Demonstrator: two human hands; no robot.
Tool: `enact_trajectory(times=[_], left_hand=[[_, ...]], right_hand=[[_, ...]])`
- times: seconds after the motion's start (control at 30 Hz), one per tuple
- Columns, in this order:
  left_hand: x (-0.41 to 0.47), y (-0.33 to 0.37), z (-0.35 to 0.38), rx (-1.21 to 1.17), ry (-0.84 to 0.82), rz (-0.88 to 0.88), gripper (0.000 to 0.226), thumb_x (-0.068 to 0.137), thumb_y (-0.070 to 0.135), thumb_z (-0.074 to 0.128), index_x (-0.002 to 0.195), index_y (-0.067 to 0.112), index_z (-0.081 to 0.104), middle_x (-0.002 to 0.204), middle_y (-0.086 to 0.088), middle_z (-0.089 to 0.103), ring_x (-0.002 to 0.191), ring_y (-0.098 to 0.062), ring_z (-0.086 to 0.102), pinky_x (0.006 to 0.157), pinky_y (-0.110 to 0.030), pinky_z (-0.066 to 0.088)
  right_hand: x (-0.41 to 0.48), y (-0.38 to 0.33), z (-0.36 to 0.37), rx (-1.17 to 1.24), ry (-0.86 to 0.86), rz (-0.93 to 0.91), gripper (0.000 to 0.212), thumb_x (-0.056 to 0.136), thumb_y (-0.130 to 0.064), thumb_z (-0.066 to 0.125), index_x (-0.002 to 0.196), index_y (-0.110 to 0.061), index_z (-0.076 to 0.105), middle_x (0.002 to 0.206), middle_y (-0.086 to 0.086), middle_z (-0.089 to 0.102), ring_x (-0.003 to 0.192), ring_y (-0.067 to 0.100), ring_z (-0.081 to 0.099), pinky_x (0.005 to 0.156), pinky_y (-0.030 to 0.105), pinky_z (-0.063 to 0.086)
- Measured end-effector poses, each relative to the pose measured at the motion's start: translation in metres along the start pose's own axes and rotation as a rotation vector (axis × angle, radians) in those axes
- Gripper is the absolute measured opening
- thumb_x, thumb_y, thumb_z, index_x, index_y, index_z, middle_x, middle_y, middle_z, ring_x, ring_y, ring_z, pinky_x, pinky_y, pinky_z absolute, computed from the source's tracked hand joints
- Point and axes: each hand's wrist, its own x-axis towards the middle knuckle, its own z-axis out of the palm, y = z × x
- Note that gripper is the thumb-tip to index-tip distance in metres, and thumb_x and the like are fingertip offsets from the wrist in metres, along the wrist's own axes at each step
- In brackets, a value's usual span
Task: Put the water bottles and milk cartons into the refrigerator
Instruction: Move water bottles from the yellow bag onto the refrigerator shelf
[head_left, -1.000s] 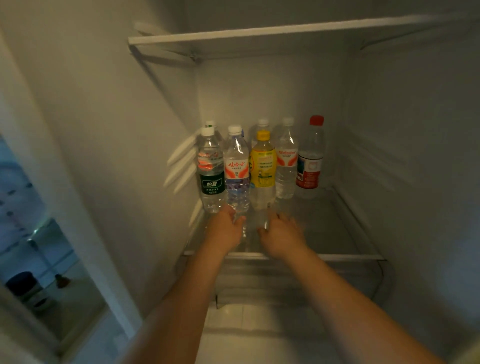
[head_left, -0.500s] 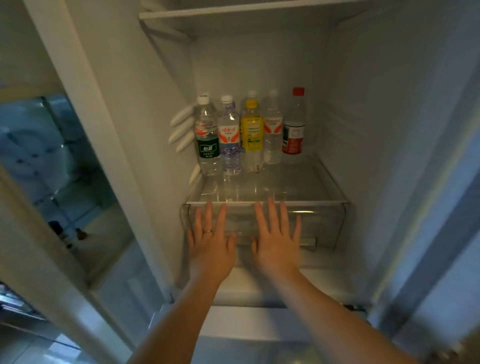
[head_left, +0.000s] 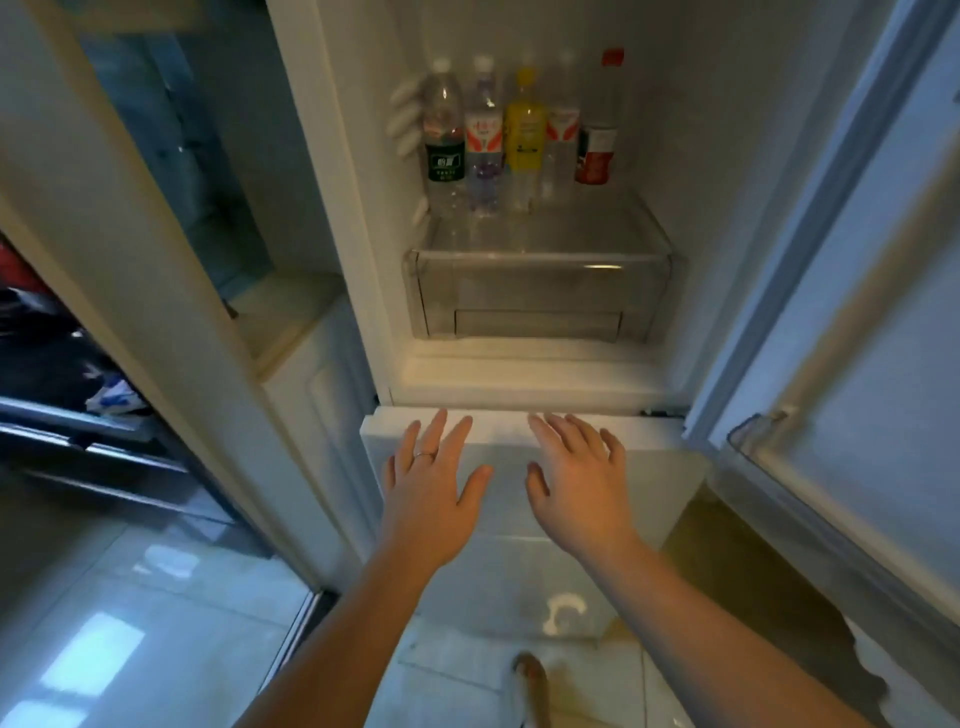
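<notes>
1. The step in hand is being judged as going for the next load: the water bottles (head_left: 484, 150) are standing upright in a close row at the back left of the glass shelf (head_left: 582, 228) inside the refrigerator (head_left: 706, 156), from the green-labelled bottle (head_left: 444, 148) past the yellow-labelled bottle (head_left: 524, 132) to the red-capped bottle (head_left: 597, 145). No milk cartons are being shown in view.
2. For this to be done well, the refrigerator door (head_left: 857, 338) is best left swung wide on the right. The cartons are best brought in upright and set on the bare front of the shelf, above the clear crisper drawer (head_left: 535, 291), without the row being knocked.
3. The left hand (head_left: 431, 483), with a ring (head_left: 423, 455) on one finger, is being held flat, fingers straight and spread wide; nothing is being gripped.
4. The right hand (head_left: 576, 478) is being held likewise, fingers spread and loosely straight, holding nothing.
5. Both hands are being held before the lower compartment door (head_left: 498, 423); whether it is being touched cannot be told.
</notes>
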Motion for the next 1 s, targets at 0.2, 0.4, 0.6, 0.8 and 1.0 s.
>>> enact_trajectory(times=[0.2, 0.4, 0.6, 0.8, 1.0], left_hand=[[-0.102, -0.010, 0.006, -0.036, -0.117, -0.012, 0.075, 0.089, 0.076, 0.013, 0.155, 0.040, 0.013, 0.165, 0.011, 0.006, 0.152, -0.020, -0.003, 0.121, -0.043, 0.006], [-0.185, -0.005, 0.028, -0.051, -0.213, -0.035, 0.072, 0.089, 0.076, 0.014, 0.154, 0.044, 0.011, 0.164, 0.015, 0.001, 0.152, -0.016, -0.007, 0.119, -0.043, 0.002], [-0.266, 0.031, 0.067, -0.073, -0.319, -0.030, 0.079, 0.082, 0.077, 0.006, 0.153, 0.042, 0.014, 0.164, 0.013, 0.008, 0.151, -0.014, -0.004, 0.119, -0.038, 0.003], [-0.344, 0.102, 0.104, -0.023, -0.407, -0.044, 0.085, 0.079, 0.078, 0.002, 0.154, 0.041, 0.015, 0.164, 0.011, 0.010, 0.152, -0.016, -0.002, 0.121, -0.042, 0.008], [-0.422, 0.207, 0.147, 0.001, -0.437, -0.056, 0.072, 0.088, 0.071, 0.017, 0.154, 0.041, 0.013, 0.165, 0.011, 0.008, 0.152, -0.017, -0.001, 0.121, -0.043, 0.006]], right_hand=[[-0.095, -0.007, -0.011, 0.075, -0.034, 0.064, 0.054, 0.088, -0.036, 0.048, 0.141, -0.024, 0.048, 0.143, -0.001, 0.051, 0.136, 0.023, 0.040, 0.112, 0.051, 0.028], [-0.184, 0.009, -0.020, 0.041, -0.127, 0.116, 0.056, 0.088, -0.040, 0.046, 0.142, -0.027, 0.046, 0.145, -0.002, 0.048, 0.137, 0.023, 0.036, 0.112, 0.050, 0.026], [-0.266, 0.047, -0.032, -0.082, -0.260, 0.073, 0.056, 0.086, -0.039, 0.052, 0.141, -0.028, 0.044, 0.143, -0.003, 0.047, 0.137, 0.024, 0.036, 0.112, 0.052, 0.023], [-0.367, 0.111, -0.062, -0.089, -0.322, 0.068, 0.056, 0.086, -0.039, 0.053, 0.140, -0.028, 0.045, 0.142, -0.003, 0.047, 0.138, 0.025, 0.037, 0.114, 0.054, 0.022], [-0.469, 0.187, -0.107, -0.072, -0.308, 0.101, 0.057, 0.087, -0.036, 0.058, 0.142, -0.028, 0.045, 0.145, -0.002, 0.047, 0.140, 0.025, 0.035, 0.114, 0.055, 0.021]])
